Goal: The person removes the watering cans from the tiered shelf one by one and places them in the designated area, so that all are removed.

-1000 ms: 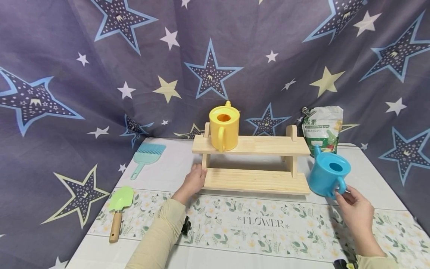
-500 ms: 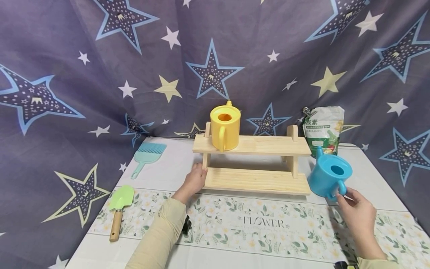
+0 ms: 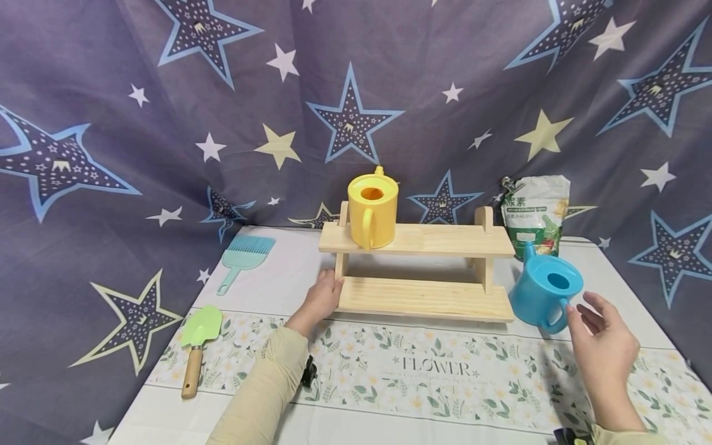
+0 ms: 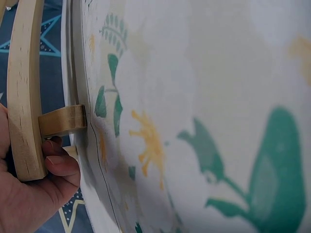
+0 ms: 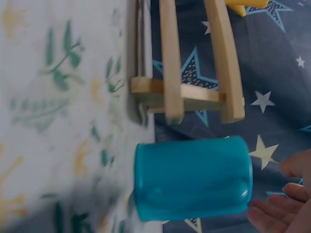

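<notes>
My left hand (image 3: 324, 296) grips the left end of the lower board of a two-tier wooden shelf (image 3: 423, 298). In the left wrist view its fingers (image 4: 63, 167) curl under the board. A yellow watering can (image 3: 374, 213) stands on the left part of the upper board. Just right of the shelf, a blue watering can (image 3: 542, 290) stands on the table, its handle towards me. My right hand (image 3: 603, 340) is beside that handle with fingers spread, holding nothing; the thumb tip is close to the handle, and I cannot tell if it touches.
Behind the blue can stands a white and green bag (image 3: 536, 210). At the left lie a teal brush (image 3: 245, 256) and a green trowel (image 3: 197, 346) with a wooden handle. A starry curtain (image 3: 434, 74) rises behind the table, which has a floral cloth (image 3: 389, 383).
My right hand has let go of the blue can's handle and moved slightly right, its fingers spreading. The blue can shifted very slightly right earlier on. My left hand keeps its place.
</notes>
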A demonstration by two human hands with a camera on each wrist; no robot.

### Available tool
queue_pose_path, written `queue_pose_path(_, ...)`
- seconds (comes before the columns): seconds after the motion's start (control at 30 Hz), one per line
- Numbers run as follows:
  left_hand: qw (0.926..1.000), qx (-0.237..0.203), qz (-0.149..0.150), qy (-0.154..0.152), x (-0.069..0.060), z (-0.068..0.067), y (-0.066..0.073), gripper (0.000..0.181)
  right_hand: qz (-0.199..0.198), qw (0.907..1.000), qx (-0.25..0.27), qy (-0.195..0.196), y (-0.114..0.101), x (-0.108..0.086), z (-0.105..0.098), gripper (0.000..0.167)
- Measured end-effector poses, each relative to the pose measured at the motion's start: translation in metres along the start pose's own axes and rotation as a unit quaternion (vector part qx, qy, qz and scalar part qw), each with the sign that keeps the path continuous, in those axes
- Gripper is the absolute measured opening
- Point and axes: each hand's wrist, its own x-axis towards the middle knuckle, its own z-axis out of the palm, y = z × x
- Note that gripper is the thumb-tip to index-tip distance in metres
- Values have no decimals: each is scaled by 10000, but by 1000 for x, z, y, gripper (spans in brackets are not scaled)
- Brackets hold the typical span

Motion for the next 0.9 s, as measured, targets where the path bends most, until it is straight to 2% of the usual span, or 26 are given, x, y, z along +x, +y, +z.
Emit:
queue_pose_path(0.23, 10000, -20, 57, 31, -1, -1, 0, 41, -201, 9993, 309, -8, -19, 0, 0, 41)
queue_pose_path(0.6, 10000, -38, -13, 11, -1, -1, 1, 41, -483, 9920, 1081, -446, -41, 1, 8, 37)
queue_pose_path(0.9, 10000, -43, 18, 35, -1, 0, 0, 40, -819, 9856, 1306, -688, -60, 2, 15, 35)
